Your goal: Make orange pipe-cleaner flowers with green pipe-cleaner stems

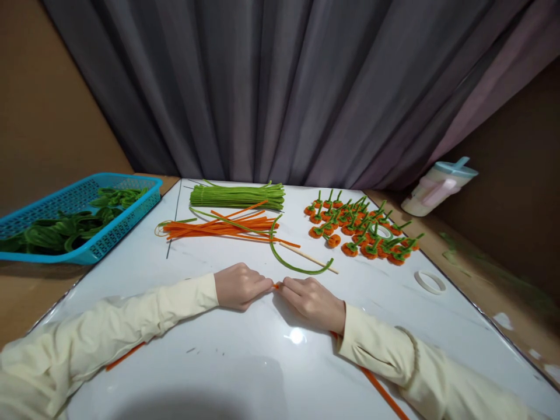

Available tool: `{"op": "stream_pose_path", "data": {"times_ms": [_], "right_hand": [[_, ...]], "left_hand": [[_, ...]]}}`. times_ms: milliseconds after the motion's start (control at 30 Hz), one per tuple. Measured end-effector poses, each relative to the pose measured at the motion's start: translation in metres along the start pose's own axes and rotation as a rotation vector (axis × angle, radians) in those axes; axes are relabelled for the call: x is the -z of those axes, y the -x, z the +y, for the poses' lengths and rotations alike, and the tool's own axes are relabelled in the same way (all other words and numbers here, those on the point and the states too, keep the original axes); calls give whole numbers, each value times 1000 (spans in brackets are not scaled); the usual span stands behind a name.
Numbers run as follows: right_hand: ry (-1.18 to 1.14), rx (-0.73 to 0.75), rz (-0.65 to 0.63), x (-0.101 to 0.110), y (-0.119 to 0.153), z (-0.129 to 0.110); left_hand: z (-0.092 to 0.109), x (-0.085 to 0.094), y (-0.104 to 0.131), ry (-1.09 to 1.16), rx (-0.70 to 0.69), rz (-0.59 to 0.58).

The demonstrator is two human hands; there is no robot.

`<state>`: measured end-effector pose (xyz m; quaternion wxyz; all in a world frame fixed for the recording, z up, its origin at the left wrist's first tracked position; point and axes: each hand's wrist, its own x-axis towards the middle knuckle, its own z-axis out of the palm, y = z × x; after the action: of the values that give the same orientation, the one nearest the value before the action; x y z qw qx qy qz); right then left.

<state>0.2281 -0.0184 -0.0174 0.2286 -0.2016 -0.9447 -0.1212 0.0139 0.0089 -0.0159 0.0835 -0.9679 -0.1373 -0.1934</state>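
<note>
My left hand and my right hand meet near the middle of the white table, each pinching an orange pipe cleaner. A short bit of it shows between the fingertips; orange lengths also come out from under both sleeves. Just beyond my hands lie a curved green pipe cleaner and a thin wooden stick. Farther back are a pile of orange pipe cleaners and a bundle of green pipe cleaners.
Several small orange pumpkins with green stems stand at the back right, near a white tape roll. A blue basket with green fuzzy pieces is at the left. A lidded cup leans at the far right, beside a grey curtain.
</note>
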Motion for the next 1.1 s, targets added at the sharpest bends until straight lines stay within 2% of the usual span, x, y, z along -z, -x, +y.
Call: {"op": "stream_pose_path", "data": {"times_ms": [133,267,367,500,733,1100], "right_hand": [[9,-75,-8,-3,2,1],[-65,-235,-78,-2,-2,0],[-96,-285,-115,0,-4,-1],[-66,-259,-126,-1,-3,0],[44,-117,-103,0,0,3],[-16,26,-125,3,0,5]], "left_hand": [[0,1,0,6,2,20],[0,1,0,-5,6,19],[0,1,0,-8,7,3],[0,2,-1,9,19,-10],[-1,1,-1,8,24,-22],[0,3,-3,13,5,-2]]}}
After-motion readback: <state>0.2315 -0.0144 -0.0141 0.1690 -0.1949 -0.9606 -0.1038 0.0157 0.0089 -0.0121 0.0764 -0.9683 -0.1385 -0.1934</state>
